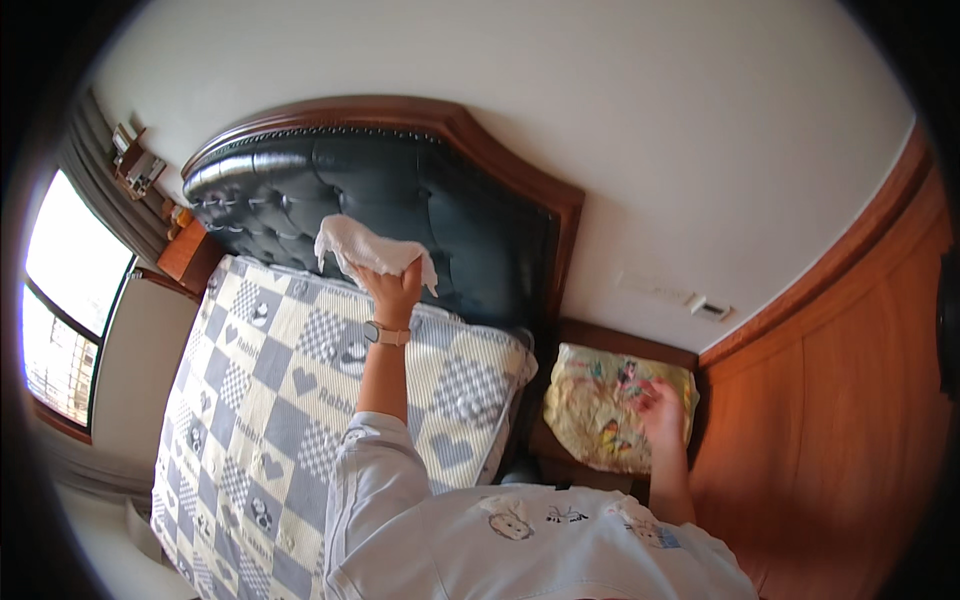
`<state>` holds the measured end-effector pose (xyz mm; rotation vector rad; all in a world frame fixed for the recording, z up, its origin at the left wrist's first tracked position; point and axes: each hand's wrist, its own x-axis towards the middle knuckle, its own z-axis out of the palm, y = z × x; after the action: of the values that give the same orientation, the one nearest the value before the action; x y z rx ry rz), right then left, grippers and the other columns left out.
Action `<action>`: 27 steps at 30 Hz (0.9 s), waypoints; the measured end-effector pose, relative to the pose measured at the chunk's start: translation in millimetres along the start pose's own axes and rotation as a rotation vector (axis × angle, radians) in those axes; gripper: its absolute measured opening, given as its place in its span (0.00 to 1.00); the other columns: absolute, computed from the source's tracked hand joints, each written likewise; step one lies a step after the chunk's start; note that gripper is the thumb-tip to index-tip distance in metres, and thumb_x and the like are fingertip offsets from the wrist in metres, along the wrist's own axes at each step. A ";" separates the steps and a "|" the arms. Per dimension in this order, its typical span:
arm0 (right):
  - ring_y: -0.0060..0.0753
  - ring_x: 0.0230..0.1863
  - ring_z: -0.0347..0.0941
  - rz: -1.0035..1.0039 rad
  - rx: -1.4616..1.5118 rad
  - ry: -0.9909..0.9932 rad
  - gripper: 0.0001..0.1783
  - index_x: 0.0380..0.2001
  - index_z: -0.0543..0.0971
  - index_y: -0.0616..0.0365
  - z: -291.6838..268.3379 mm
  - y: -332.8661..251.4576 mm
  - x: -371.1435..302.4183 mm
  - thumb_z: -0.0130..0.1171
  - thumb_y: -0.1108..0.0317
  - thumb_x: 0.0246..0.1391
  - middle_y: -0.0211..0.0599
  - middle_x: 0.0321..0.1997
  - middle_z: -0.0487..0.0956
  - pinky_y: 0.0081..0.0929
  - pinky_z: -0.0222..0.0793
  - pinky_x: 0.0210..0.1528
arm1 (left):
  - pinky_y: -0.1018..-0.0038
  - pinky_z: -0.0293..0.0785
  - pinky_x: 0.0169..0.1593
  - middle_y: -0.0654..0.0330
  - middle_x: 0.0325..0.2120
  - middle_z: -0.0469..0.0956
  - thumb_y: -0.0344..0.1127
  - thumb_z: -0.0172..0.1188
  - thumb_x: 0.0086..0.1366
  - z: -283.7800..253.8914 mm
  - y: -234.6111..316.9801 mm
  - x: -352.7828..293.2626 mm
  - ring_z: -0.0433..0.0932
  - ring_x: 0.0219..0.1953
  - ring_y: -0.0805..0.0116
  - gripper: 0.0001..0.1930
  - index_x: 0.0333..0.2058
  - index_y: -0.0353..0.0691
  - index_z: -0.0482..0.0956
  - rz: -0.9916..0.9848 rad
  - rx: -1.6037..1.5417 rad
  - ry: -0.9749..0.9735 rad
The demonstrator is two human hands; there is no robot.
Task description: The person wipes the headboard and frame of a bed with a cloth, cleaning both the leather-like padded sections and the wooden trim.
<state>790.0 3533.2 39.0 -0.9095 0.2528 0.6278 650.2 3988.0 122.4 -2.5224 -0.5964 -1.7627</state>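
Observation:
My left hand [392, 288], with a watch at its wrist, is stretched forward and closed on a pale, thin cloth [365, 243]. The cloth drapes over the fingers, its edges hanging down on both sides. Behind it rises a dark, button-tufted headboard [475, 215] in a brown wooden frame; whether the cloth touches it I cannot tell. My right hand [660, 408] is at the right, over a yellowish patterned cover [590, 400] on a bedside table [625, 340]. Its fingers are bent and look empty; contact with the cover is unclear.
Below the headboard lies a mattress [290, 400] with a grey and cream checked cover. A window [70, 270] with a grey curtain [105, 190] and a small wall shelf [135, 165] are at the left. A wooden door [830, 400] stands at the right, near a wall socket [711, 309].

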 end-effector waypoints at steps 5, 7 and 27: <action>0.27 0.25 0.67 -0.223 -0.065 0.255 0.07 0.32 0.72 0.52 1.2 -34.5 36.2 0.53 0.69 0.47 0.35 0.31 0.75 0.24 0.63 0.26 | 0.48 0.40 0.62 0.33 0.54 0.54 0.56 0.60 0.47 81.3 -54.3 114.6 0.48 0.58 0.31 0.39 0.51 0.30 0.65 0.119 0.080 -0.073; 0.27 0.25 0.66 -0.210 -0.076 0.259 0.06 0.31 0.72 0.51 8.3 -34.6 51.9 0.53 0.69 0.46 0.35 0.31 0.74 0.24 0.63 0.26 | 0.53 0.41 0.63 0.32 0.54 0.55 0.57 0.57 0.50 107.6 -57.9 163.8 0.49 0.59 0.35 0.38 0.50 0.28 0.65 0.116 0.094 -0.090; 0.25 0.22 0.67 0.076 -0.150 0.054 0.04 0.30 0.70 0.55 59.6 -14.5 164.0 0.48 0.72 0.48 0.34 0.26 0.74 0.24 0.65 0.26 | 0.58 0.61 0.52 0.44 0.42 0.69 0.42 0.48 0.58 119.2 -75.3 206.8 0.65 0.48 0.46 0.20 0.45 0.34 0.69 0.131 0.311 -0.154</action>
<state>925.9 3639.6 9.2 -1.0658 0.2925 0.7006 795.6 4146.5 250.3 -2.4297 -0.6370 -1.3252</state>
